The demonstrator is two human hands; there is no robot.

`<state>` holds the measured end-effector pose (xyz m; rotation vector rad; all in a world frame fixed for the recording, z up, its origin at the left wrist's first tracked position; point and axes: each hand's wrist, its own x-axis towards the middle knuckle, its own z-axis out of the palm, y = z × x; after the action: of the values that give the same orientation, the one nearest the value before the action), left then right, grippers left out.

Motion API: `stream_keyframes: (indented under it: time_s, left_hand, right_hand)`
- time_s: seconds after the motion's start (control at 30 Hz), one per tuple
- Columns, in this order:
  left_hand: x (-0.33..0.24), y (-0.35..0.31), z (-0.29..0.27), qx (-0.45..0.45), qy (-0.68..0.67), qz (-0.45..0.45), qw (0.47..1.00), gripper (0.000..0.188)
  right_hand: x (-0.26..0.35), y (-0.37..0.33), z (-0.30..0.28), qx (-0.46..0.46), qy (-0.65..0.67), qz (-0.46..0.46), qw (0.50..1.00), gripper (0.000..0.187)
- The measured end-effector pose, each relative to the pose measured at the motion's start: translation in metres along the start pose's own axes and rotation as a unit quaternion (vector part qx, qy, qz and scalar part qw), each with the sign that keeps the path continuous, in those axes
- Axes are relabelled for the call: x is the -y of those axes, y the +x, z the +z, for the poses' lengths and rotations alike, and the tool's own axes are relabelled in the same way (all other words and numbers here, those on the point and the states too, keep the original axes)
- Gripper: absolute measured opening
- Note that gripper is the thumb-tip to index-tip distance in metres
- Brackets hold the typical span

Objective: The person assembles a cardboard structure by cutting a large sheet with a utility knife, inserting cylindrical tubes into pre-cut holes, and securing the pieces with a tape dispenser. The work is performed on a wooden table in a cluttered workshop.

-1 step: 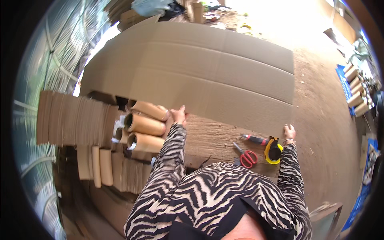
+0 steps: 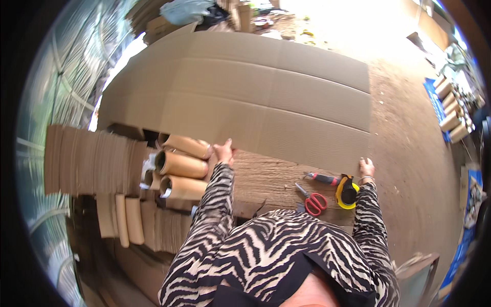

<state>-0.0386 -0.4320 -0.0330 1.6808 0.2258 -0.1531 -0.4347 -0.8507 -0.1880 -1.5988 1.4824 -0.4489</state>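
A large brown cardboard sheet [image 2: 240, 87] with crease lines spans the bench. My left hand [image 2: 224, 152] grips its near edge, thumb on top, close to the ends of several cardboard tubes [image 2: 184, 163]. At the near right corner, my right hand [image 2: 366, 167] is closed on the same sheet; its fingers are partly hidden. Just below that hand lies a yellow and black tape measure [image 2: 348, 193]. Beside the tape are a utility knife [image 2: 323, 178] with a red and black handle and red-handled scissors [image 2: 313, 200]. These tools rest on the worn wooden bench top [image 2: 261, 176].
Flat cardboard stacks [image 2: 94, 161] stand at the left, with thinner tubes [image 2: 128, 220] below. Plastic sheeting [image 2: 56, 102] forms the left wall. Several more tubes [image 2: 450, 112] sit on blue material at the far right. Bare dirt floor [image 2: 404, 169] runs right of the bench.
The whole view has shifted slightly, the sheet's right side and right-hand surroundings appearing a little farther left. Both hands keep their hold on the cardboard sheet; the tools stay in place.
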Motion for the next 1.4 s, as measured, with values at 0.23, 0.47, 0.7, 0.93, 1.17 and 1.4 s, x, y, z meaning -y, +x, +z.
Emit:
stream_keyframes:
  time_s: [0.23,0.47,0.7,0.93,1.17,1.4]
  left_hand:
    - [0.022,0.010,-0.009,0.029,-0.081,-0.055,0.995,0.031]
    - [0.062,0.034,0.004,0.054,-0.094,-0.081,0.991,0.023]
    - [0.098,0.074,0.016,0.006,-0.059,-0.108,0.992,0.029]
    - [0.112,0.094,0.027,0.009,-0.024,-0.121,0.992,0.035]
    - [0.134,0.091,0.045,-0.039,-0.025,-0.093,0.995,0.041]
    - [0.128,0.083,0.051,-0.022,-0.054,-0.110,0.992,0.042]
  right_hand:
    - [0.017,-0.005,0.018,-0.024,-0.024,-0.001,0.999,0.044]
    - [0.060,0.000,0.023,-0.026,-0.088,0.024,0.996,0.052]
    - [0.066,0.003,0.059,-0.029,-0.128,0.079,0.988,0.074]
    - [0.086,-0.036,0.091,-0.018,-0.195,0.048,0.980,0.083]
    - [0.074,-0.140,0.099,0.113,-0.165,-0.077,0.977,0.054]
    - [0.038,-0.255,0.039,0.263,-0.225,0.057,0.936,0.040]
